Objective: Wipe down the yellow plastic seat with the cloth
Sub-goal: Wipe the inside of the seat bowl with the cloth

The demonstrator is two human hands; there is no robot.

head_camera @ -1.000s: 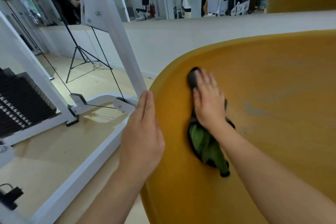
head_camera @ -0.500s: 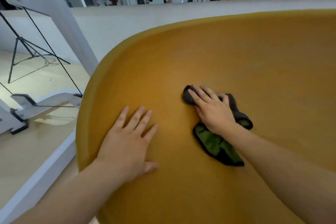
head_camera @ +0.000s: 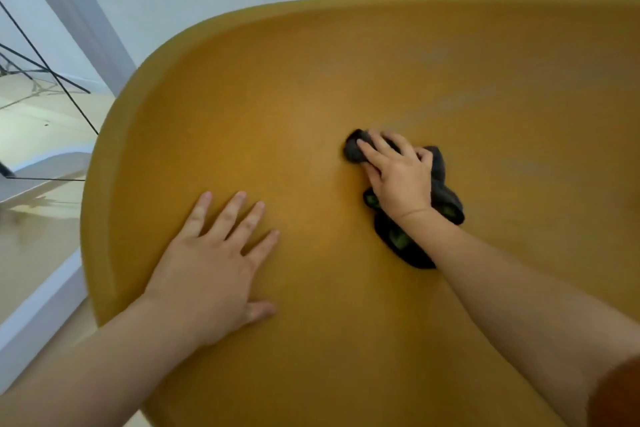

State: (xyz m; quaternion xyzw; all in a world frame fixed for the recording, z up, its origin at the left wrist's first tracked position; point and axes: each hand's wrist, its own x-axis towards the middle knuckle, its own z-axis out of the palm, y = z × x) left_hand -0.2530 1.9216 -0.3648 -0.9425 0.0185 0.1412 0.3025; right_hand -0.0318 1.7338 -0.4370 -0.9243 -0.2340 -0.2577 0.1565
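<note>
A broad mustard-yellow moulded plastic seat (head_camera: 346,80) fills most of the head view, its raised rim curving round the left and far sides. Near its middle, a little to the right, lies a bunched dark grey cloth with green patches (head_camera: 448,199), touching the seat surface. The right hand (head_camera: 398,180) lies on top of the cloth, its grip slack: the fingers (head_camera: 369,151) are stretched forward and only slightly bent, pressing the fabric down rather than closing round it, and the thumb is hidden. Cloth shows beyond the fingertips and on both sides of the wrist. The left hand (head_camera: 211,270) rests palm down on the bare seat near the left rim, well apart from the cloth, its grip fully open, fingers spread and holding nothing. Beyond the rim stand a white metal frame post (head_camera: 86,28) and thin black cables (head_camera: 52,74) over a pale wooden floor (head_camera: 34,253).
</note>
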